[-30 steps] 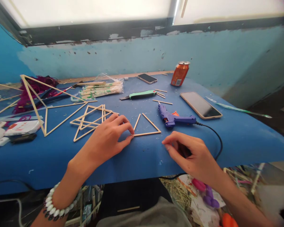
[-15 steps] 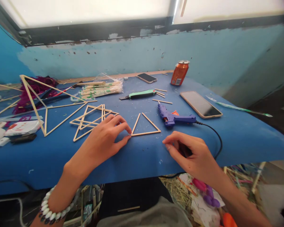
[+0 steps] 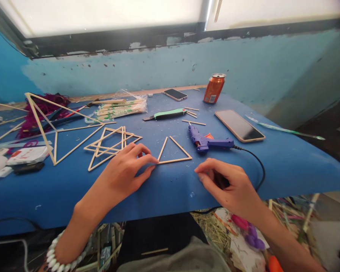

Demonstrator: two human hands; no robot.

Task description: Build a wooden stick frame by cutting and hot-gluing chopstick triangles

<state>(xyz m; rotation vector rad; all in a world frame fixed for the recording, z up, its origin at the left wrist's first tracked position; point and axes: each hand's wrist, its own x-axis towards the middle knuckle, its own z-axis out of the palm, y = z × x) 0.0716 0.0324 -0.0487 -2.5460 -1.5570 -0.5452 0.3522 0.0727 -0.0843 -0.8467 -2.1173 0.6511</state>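
A small triangle of thin wooden sticks [image 3: 175, 160] lies flat on the blue mat [image 3: 170, 196], with a gap at its top corner. My left hand [image 3: 124, 172] is beside it, the index fingertip touching its lower left corner and the other fingers spread. To the left, a flat stick frame [image 3: 104, 160] lies just beyond that hand. My right hand [image 3: 226, 181] hovers above the mat with curled fingers, nearest the purple glue gun [image 3: 206, 143], and holds nothing I can see.
A taller stick structure [image 3: 79, 145] stands at left. Behind lie a green utility knife [image 3: 170, 113], loose sticks [image 3: 193, 122], bagged chopsticks [image 3: 121, 108], two phones [image 3: 239, 125] [image 3: 175, 94] and an orange can [image 3: 214, 88]. The glue gun's black cord runs off the mat's front edge.
My left hand has shifted slightly, its bracelet sinking lower in view, while the fingertip stays at the triangle's corner. My right hand and the sticks have hardly moved.
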